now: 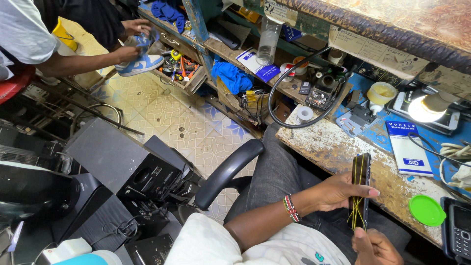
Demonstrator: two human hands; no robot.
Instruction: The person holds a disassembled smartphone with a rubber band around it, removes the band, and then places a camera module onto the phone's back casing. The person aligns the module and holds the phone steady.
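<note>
Scratched and worn, the workbench (pixel 338 147) runs along your right side, with a bright lamp (pixel 426 108) shining over it. You sit in a chair with a black armrest (pixel 225 172). Above your lap you hold a black phone (pixel 360 189) wrapped in thin yellow bands (pixel 357 208). Your left hand (pixel 338 192) curls around its side, thumb on the front. Your right hand (pixel 375 248) pinches the bottom end. Keep the left grip firm so the phone stays flat, and pull the bands gently so they do not snap. A green lid (pixel 427 210) lies near.
</note>
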